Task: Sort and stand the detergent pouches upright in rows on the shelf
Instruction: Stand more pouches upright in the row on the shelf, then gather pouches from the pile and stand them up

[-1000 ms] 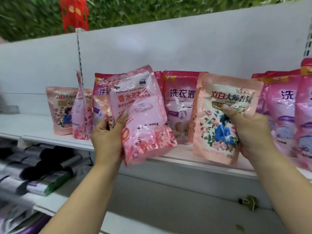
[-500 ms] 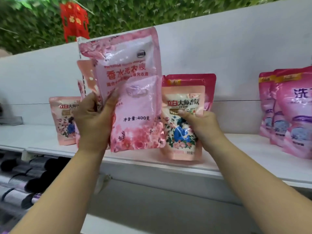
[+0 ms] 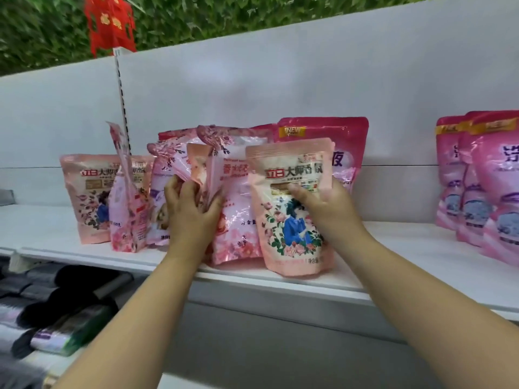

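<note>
The peach pouch (image 3: pixel 292 220) stands upright, long axis vertical, at the shelf (image 3: pixel 393 256) front edge, the right hand (image 3: pixel 320 203) pinching its upper half. Just left of it, the left hand (image 3: pixel 191 211) grips the pink pouch (image 3: pixel 236 209), which leans behind the peach one.

A red paper ornament (image 3: pixel 111 22) hangs before green foliage (image 3: pixel 252 15); blurred dark rolls (image 3: pixel 56 304), perhaps bags, lie below.
</note>
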A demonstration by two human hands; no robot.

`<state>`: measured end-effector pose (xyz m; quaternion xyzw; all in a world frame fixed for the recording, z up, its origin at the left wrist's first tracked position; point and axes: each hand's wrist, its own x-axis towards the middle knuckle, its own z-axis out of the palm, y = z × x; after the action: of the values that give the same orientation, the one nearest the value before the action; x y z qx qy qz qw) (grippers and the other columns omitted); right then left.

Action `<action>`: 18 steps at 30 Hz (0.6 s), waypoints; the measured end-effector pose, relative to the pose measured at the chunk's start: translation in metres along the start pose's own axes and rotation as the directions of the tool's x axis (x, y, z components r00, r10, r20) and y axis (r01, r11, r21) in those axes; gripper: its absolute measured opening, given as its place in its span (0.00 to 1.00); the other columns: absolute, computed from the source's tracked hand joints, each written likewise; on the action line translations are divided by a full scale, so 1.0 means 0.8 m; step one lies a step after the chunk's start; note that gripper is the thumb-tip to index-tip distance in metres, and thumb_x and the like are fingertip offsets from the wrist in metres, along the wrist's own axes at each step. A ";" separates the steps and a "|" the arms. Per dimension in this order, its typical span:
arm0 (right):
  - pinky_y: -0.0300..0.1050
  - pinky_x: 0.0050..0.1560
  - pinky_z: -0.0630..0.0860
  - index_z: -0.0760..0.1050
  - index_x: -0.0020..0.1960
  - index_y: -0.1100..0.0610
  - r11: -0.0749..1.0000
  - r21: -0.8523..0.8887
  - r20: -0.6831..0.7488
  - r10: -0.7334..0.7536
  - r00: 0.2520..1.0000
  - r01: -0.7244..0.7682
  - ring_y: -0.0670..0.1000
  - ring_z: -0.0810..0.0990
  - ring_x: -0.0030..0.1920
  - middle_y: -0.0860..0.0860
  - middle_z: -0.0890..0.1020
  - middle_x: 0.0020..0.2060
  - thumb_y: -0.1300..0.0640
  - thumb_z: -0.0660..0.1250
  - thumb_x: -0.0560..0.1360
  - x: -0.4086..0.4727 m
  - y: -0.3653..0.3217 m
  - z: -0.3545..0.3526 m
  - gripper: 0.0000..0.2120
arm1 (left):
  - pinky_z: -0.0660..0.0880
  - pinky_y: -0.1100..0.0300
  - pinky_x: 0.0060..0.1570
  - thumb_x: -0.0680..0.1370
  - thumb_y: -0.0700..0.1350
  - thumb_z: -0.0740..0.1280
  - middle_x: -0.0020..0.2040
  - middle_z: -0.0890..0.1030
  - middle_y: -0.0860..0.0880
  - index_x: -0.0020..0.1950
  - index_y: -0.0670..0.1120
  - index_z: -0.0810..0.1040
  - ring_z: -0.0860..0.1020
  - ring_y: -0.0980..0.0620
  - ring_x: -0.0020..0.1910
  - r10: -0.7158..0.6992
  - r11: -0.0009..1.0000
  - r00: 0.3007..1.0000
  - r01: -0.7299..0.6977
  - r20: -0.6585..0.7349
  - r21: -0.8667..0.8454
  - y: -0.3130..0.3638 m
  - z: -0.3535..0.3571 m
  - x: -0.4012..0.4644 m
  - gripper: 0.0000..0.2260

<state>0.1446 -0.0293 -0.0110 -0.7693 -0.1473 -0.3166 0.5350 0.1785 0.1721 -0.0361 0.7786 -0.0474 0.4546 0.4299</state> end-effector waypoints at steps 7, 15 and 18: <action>0.43 0.34 0.60 0.72 0.43 0.60 0.982 -0.130 -0.154 -0.153 0.976 0.133 0.50 0.69 0.35 0.50 0.72 0.31 0.49 0.61 0.77 0.017 -0.006 0.035 0.14 | 0.70 0.48 0.59 0.69 0.70 0.60 0.55 0.71 0.44 0.59 0.46 0.62 0.72 0.45 0.57 -0.109 0.989 0.989 0.117 0.096 -0.084 0.004 -0.008 -0.009 0.32; 0.45 0.48 0.70 0.64 0.62 0.59 0.914 -0.363 0.029 -0.182 0.983 0.180 0.56 0.74 0.54 0.56 0.76 0.53 0.41 0.54 0.77 0.010 0.014 0.053 0.24 | 0.45 0.42 0.72 0.50 0.82 0.50 0.76 0.46 0.46 0.75 0.46 0.41 0.46 0.46 0.75 -0.155 0.987 0.987 0.157 0.050 -0.041 0.025 -0.010 -0.038 0.63; 0.48 0.55 0.71 0.62 0.65 0.58 0.935 -0.313 0.025 -0.165 0.986 0.165 0.55 0.73 0.59 0.55 0.75 0.57 0.41 0.54 0.77 0.008 0.014 0.048 0.25 | 0.43 0.43 0.72 0.55 0.81 0.54 0.77 0.40 0.48 0.76 0.46 0.38 0.41 0.47 0.75 -0.222 0.975 0.972 0.222 0.081 0.014 0.043 -0.009 -0.053 0.61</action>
<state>0.1684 0.0010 -0.0236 -0.8292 -0.1588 -0.3803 0.3775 0.1325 0.1422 -0.0447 0.7982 0.0235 0.3713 0.4738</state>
